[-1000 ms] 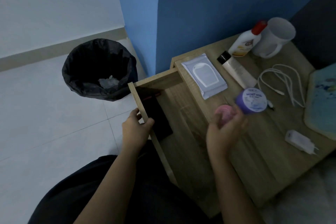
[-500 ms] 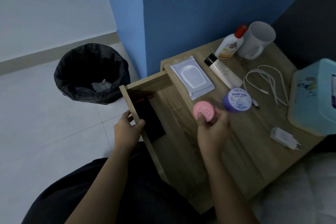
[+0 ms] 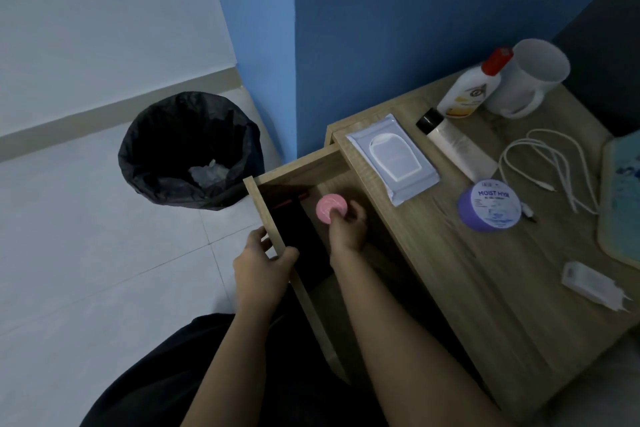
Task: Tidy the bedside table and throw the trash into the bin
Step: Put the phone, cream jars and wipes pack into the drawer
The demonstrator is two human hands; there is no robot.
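Observation:
The wooden bedside table (image 3: 485,288) has its drawer (image 3: 298,170) pulled out to the left. My left hand (image 3: 263,263) grips the drawer's front panel. Inside the open drawer, my right hand (image 3: 346,229) holds a small round pink jar (image 3: 330,208). A dark flat object (image 3: 298,229) lies in the drawer beside it. On the tabletop lie a wet-wipes pack (image 3: 393,158), a purple jar (image 3: 490,204), a tube with a black cap (image 3: 453,142), a white bottle with a red cap (image 3: 471,87), a white mug (image 3: 530,76), a white cable (image 3: 550,166) and a white charger plug (image 3: 592,284).
A bin with a black liner (image 3: 188,149) stands on the pale tiled floor left of the table, with crumpled trash inside. A teal box (image 3: 620,198) sits at the table's right edge. Blue wall rises behind the table. My dark-clothed lap is below.
My right hand has carried the pink jar from the tabletop next to the purple jar leftward and down into the open drawer. My left hand has kept its hold on the drawer front.

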